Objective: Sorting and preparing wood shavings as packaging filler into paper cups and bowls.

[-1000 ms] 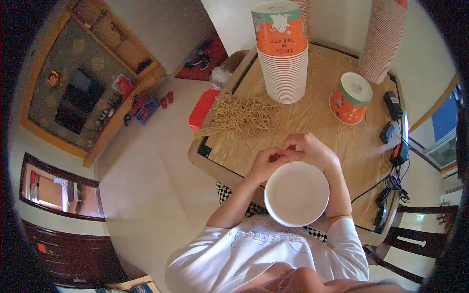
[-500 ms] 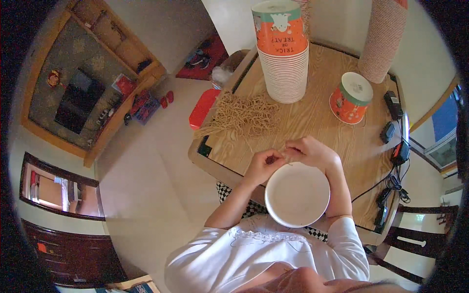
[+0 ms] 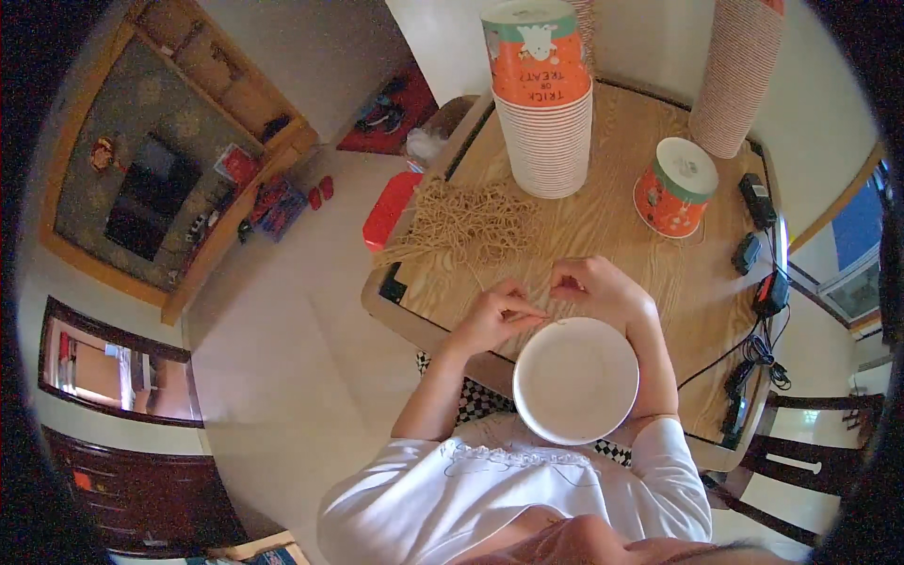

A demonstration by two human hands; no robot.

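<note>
A round white paper tub (image 3: 576, 381), its open mouth toward me, is at the table's near edge in front of my body. My left hand (image 3: 492, 318) is just beyond its far-left rim, thumb and fingertips pinched on a thin tan piece of string (image 3: 557, 321) that reaches the rim. My right hand (image 3: 603, 287) is above the far rim, fingers curled in a pinch; what they hold, if anything, is too small to make out. A loose heap of tan string (image 3: 471, 221) lies on the table beyond my left hand.
On the wood-grain table (image 3: 621, 226) stands a tall stack of upside-down paper tubs (image 3: 544, 141), with a single upside-down tub (image 3: 676, 188) to its right. Another tall stack (image 3: 737, 75) is at the back right. Black adapters and cables (image 3: 753, 353) line the right edge. A red container (image 3: 391, 209) is beyond the left edge.
My hands were together at the far rim and are now apart. The left hand has moved left and its fingers have straightened; the tub has shifted slightly toward me.
</note>
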